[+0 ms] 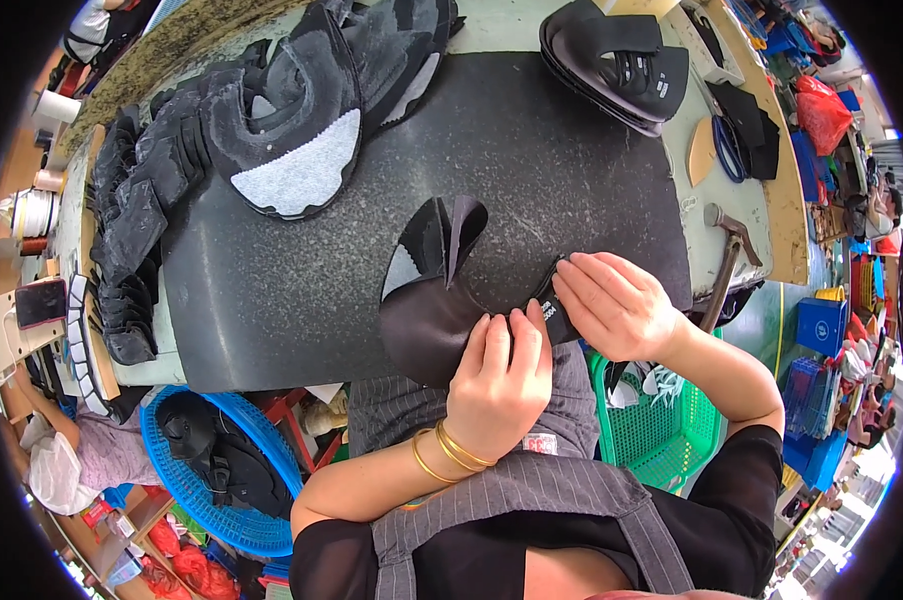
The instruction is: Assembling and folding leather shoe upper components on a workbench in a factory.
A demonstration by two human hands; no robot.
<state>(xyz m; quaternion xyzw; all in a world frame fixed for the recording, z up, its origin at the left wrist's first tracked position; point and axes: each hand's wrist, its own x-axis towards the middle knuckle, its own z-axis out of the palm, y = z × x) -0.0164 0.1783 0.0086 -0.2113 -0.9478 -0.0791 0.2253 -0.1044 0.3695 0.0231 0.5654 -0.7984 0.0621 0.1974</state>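
The work looks midway: one curved black shoe upper (422, 335) is in hand at the mat's near edge, its ends not joined. The left hand (502, 385) seems to pinch its rim, fingers gathered; the right hand (617, 310) pinches the labelled end. Loose pieces (157, 190) heap leftward, a neat stack (662, 85) lies far right — which are done, I cannot tell. The black mat (572, 150) is speckled — a hammer (724, 265) rests beside it, baskets (157, 440) below, a busy workshop around.

Obscured items noted

Centre: left hand (502, 370) and right hand (617, 305) cover parts of the black curved piece (424, 335). Lower right: right forearm (727, 378) hides part of the green basket (637, 430). Far right: background items (857, 360) too small to identify.
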